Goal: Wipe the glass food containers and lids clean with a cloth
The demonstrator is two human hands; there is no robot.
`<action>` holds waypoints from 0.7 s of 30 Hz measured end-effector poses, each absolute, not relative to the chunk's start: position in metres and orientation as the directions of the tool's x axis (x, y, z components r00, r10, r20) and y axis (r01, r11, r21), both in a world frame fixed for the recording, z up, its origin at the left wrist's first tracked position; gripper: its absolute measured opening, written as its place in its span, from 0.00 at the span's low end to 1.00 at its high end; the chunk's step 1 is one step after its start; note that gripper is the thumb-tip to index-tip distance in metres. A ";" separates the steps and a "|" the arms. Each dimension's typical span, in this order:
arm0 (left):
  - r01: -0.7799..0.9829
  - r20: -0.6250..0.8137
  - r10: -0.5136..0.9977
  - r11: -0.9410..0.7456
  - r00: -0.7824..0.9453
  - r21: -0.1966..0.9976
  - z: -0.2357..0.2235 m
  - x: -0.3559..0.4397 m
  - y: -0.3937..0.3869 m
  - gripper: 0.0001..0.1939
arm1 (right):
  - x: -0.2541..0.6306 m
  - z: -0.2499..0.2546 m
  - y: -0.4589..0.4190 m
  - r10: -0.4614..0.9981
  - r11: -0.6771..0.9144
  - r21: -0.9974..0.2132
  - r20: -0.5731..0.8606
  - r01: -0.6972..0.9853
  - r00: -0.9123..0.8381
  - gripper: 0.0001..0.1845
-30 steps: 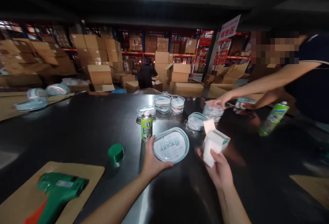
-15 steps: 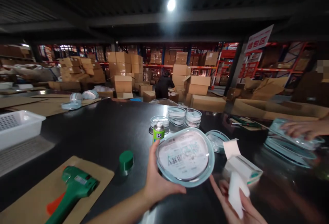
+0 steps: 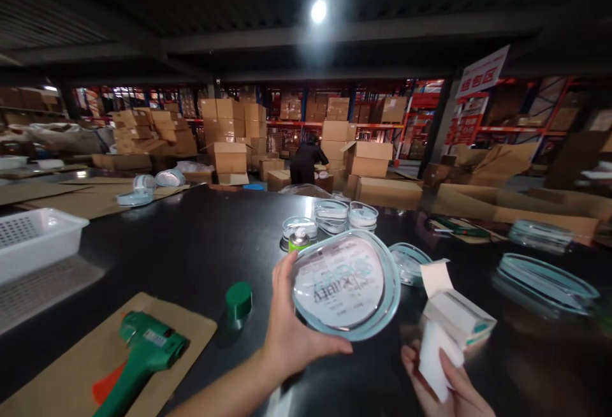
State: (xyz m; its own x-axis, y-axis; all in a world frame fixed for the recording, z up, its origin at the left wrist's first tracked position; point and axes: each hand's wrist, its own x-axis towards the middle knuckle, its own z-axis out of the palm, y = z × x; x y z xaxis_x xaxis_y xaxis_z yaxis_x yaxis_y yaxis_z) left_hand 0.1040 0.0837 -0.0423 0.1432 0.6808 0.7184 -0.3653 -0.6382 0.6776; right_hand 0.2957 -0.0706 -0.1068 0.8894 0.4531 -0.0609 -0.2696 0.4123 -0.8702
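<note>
My left hand (image 3: 291, 334) grips a clear, teal-rimmed oval case (image 3: 344, 283) by its left and lower edge, tilted up off the table. Printed lettering shows through its face. In my right hand (image 3: 444, 379) is a white wipe-like pad (image 3: 437, 359), pinched between thumb and fingers, apart from the case. Just beyond that hand stands an opened small white box (image 3: 459, 318), its flap raised. Partly hidden behind the held case is a green spray can (image 3: 299, 240). A green cap (image 3: 238, 300) rests on the table to the left of my left hand.
A green hot-glue gun (image 3: 148, 347) lies on cardboard (image 3: 191, 347) at the lower left, near a white basket (image 3: 52, 238). More clear cases (image 3: 331, 214) stand behind the can, others (image 3: 547, 282) at the right. A person (image 3: 306, 162) bends among cartons (image 3: 368, 159) beyond the table.
The held case has turned and tilted slightly. My right hand has drawn a little away from it. Another person's hand at the right has gone from view, and the cases there now sit apart.
</note>
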 end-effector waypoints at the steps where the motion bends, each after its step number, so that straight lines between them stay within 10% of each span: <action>1: -0.384 0.713 0.679 -0.619 0.176 0.685 -0.042 0.104 0.084 0.70 | 0.296 -0.107 -0.071 0.463 0.413 -0.863 -0.076 -0.291 0.883 0.25; 10: -0.594 0.684 0.658 -0.425 0.315 0.683 -0.038 0.102 0.077 0.66 | 0.283 -0.077 -0.065 0.529 0.535 -0.582 -0.334 -0.612 0.780 0.26; 21: -0.438 0.706 0.636 -0.563 0.313 0.701 -0.045 0.098 0.082 0.68 | 0.275 -0.070 -0.066 0.518 0.565 -0.592 -0.289 -0.575 0.805 0.31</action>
